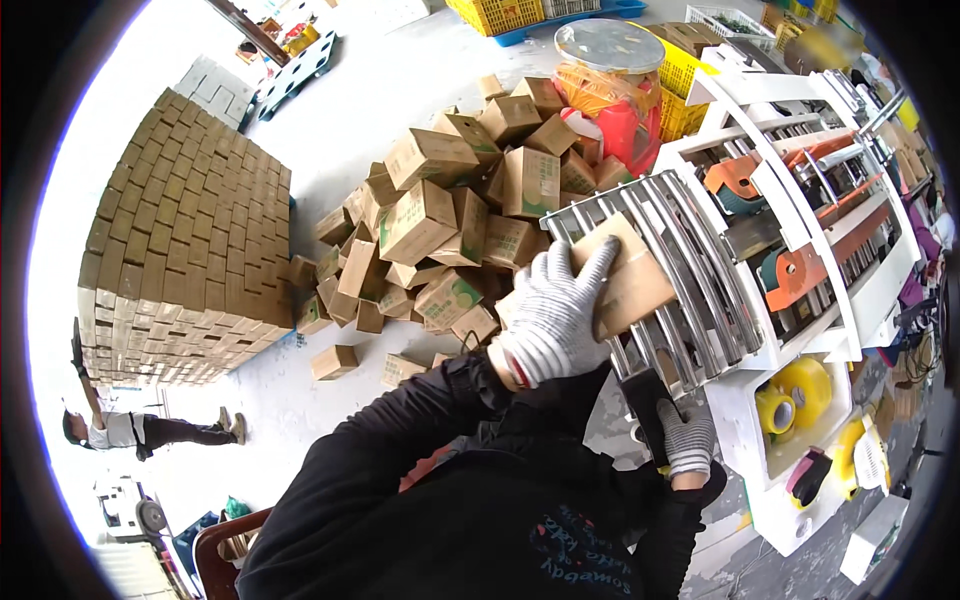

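My left hand, in a striped white glove, grips a cardboard box on the metal roller conveyor of a white machine with orange parts. Its thumb lies along the box, and the box's far left part is hidden behind the hand. Lower right, my right hand, also gloved, is wrapped round a black elongated object beside the conveyor's near edge; I cannot make out what it is. A white bin with rolls of yellow tape sits just right of that hand.
A heap of loose cardboard boxes lies on the floor ahead. A tall stack of cartons stands at left, with a person near it. Yellow crates and a round drum are at the back right. A brown chair is at lower left.
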Demonstrator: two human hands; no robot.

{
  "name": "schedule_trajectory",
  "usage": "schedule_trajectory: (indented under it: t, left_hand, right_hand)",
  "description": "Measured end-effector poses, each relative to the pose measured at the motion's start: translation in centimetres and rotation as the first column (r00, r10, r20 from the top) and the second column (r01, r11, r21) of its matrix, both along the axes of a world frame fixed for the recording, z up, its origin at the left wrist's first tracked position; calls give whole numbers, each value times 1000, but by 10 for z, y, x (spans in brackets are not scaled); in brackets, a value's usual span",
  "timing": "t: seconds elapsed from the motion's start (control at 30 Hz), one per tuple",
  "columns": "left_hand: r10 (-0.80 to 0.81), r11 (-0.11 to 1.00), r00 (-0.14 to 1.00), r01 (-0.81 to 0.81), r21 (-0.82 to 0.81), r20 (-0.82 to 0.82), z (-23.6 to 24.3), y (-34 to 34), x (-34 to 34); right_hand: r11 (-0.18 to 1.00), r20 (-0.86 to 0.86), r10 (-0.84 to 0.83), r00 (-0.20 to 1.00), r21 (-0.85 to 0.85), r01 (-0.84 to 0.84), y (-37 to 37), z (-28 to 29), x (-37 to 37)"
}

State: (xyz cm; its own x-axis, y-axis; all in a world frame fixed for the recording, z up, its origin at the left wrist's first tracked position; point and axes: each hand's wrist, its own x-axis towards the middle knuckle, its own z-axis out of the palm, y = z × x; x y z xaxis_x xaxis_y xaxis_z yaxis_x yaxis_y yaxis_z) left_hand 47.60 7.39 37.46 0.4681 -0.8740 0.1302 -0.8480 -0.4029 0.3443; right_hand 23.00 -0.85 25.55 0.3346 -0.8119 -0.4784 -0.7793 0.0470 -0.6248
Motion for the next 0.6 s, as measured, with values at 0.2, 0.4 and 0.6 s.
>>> schedule_trajectory:
  t: [0.2, 0.4, 0.6]
  left_hand:
    - [471, 873, 882, -469, 132, 24, -11, 76, 123]
    - [705, 641, 600, -767, 21, 379, -51, 133, 275]
    - [-375, 808, 705, 567, 160, -603, -55, -14, 58]
  right_hand:
    - [892, 580, -263, 771, 450, -34, 13, 40, 16]
    - [847, 590, -368, 719, 532, -2, 42, 6, -4]
    - [709, 622, -699, 353, 669, 224, 67, 10, -59]
